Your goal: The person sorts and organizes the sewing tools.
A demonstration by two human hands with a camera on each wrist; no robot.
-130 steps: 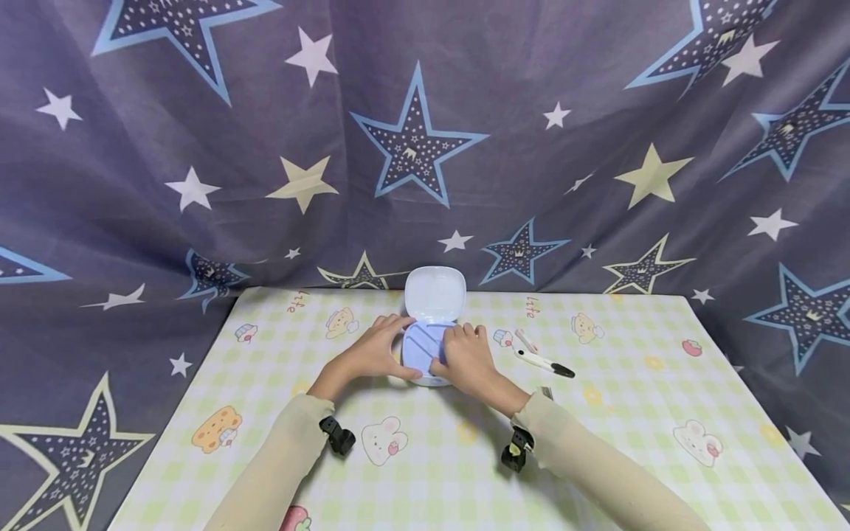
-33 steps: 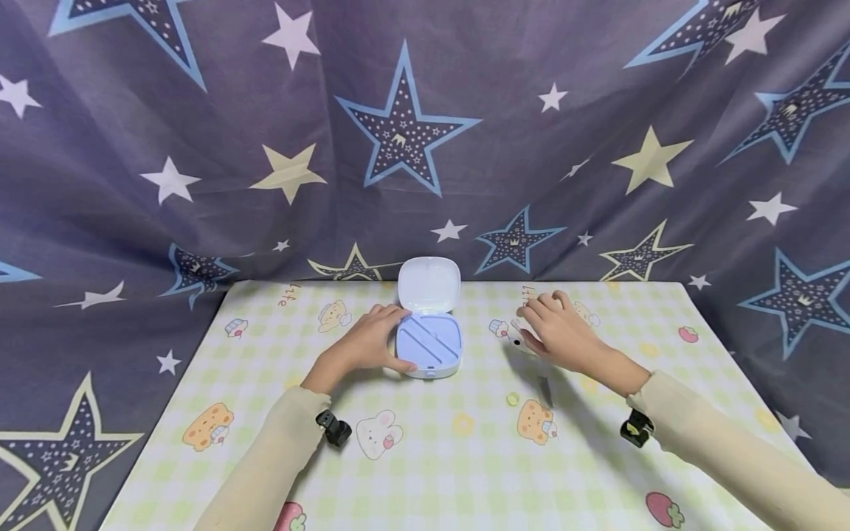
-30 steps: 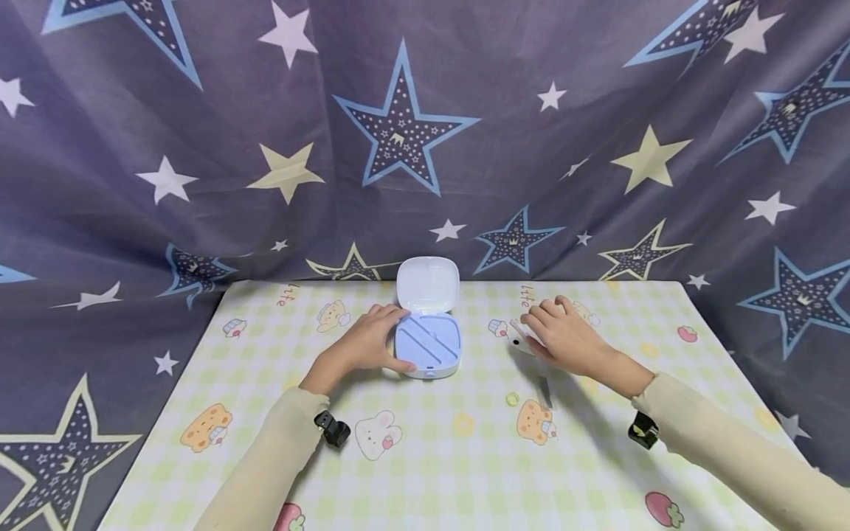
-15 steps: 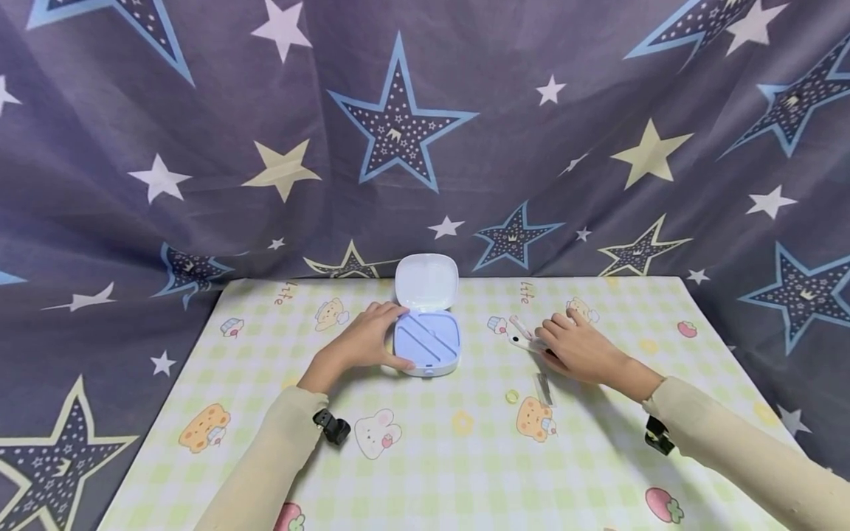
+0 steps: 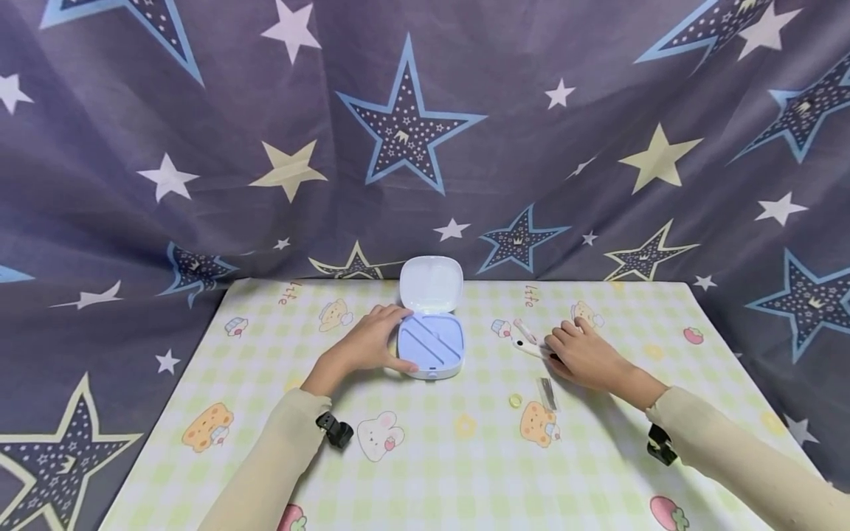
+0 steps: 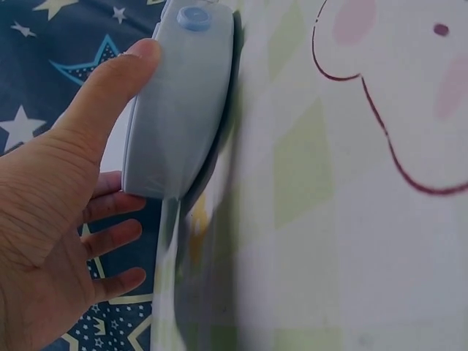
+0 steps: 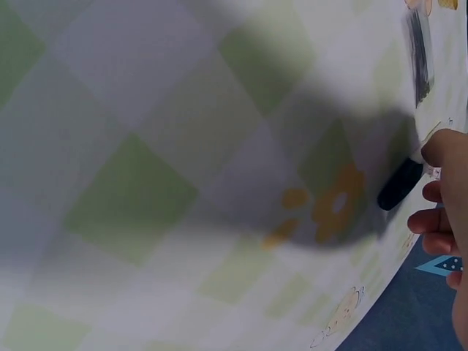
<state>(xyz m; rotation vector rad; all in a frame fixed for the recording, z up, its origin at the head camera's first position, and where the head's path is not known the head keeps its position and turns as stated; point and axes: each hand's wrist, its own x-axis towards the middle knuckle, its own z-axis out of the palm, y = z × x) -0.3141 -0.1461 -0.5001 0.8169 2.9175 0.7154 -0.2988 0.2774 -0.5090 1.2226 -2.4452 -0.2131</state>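
A light blue plastic box [image 5: 430, 346] sits on the table with its whitish lid [image 5: 432, 284] raised behind it. Diagonal grooves cross its blue inner panel. My left hand [image 5: 365, 343] grips the box's left side, thumb at the front corner and fingers towards the back; in the left wrist view the thumb lies on the edge near a blue button [image 6: 194, 18]. To the right, my right hand [image 5: 587, 358] pinches a slim white tool [image 5: 527, 346] near its black end [image 7: 401, 184]. The tool's other end, with a dark round spot, points towards the box.
Beside the white tool lies a small pinkish stick-like item [image 5: 524, 330]. Nearer the front are a clear packet of thin dark needle-like pieces [image 5: 547, 394] and a small yellow ring [image 5: 515, 400]. A checked, printed cloth [image 5: 451, 472] covers the table; a starry curtain [image 5: 518, 147] hangs behind.
My right hand has left the box's inner panel, moved right over the small items, and come down on the white tool's black end. The left hand has stayed at the box.
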